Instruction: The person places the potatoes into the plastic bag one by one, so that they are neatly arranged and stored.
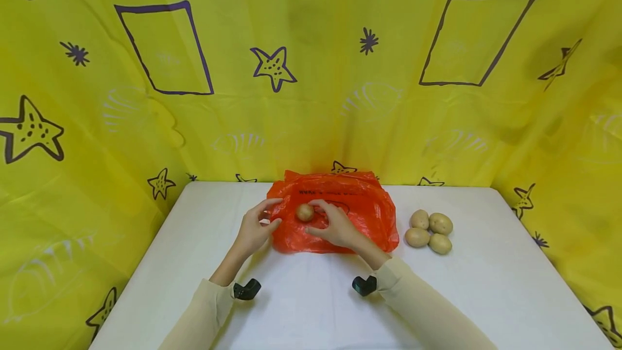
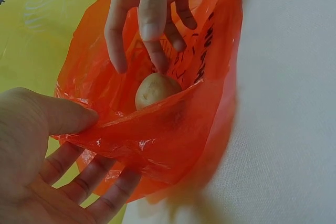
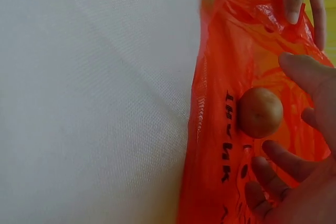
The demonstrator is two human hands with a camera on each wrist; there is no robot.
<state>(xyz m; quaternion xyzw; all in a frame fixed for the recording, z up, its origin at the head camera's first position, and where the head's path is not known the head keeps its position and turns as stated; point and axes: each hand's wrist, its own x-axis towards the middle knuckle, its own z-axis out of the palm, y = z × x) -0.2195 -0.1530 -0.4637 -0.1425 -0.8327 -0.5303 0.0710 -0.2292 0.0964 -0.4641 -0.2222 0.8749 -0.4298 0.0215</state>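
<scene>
A red plastic bag [image 1: 364, 226] with dark printing lies on the table, its mouth held apart on the left side. My left hand [image 1: 254, 229] pinches the rim of the bag, thumb on the inside and fingers under the film, as the left wrist view shows. A single potato [image 3: 261, 113] sits within the bag's mouth. Close beside that potato, my right hand [image 1: 337, 224] has its fingers spread and loosely bent. The right wrist view shows a gap between its thumb and the potato; whether a fingertip touches it I cannot tell.
Several potatoes [image 1: 440, 243] are grouped on the white table [image 1: 486, 296] to the right of the bag. A yellow curtain [image 1: 316, 123] with drawn stars and fish hangs behind the table and along both sides. Dark devices [image 1: 247, 289] are at both wrists.
</scene>
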